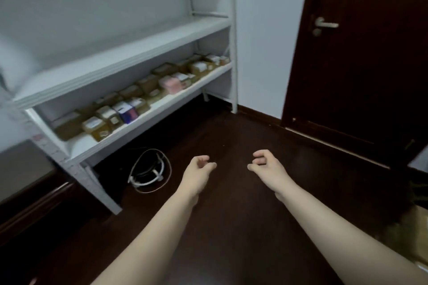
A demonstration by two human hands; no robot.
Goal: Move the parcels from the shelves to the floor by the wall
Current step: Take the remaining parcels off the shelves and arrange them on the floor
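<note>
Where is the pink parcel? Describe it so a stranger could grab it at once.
Find the white shelving rack left of the dark door and look along its loaded lower shelf. Right of the row's middle, near the front edge, sits the pink parcel. It is the only pink one; its neighbours are brown cardboard boxes with white labels.

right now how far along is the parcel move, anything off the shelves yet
Done: little that shows; nothing sits on the upper shelf, and a blurred brown shape at the right edge may be a moved one. In hand: nothing; left hand and right hand hang loosely curled and empty over the floor. Left: a full row of parcels along the lower shelf.
</note>
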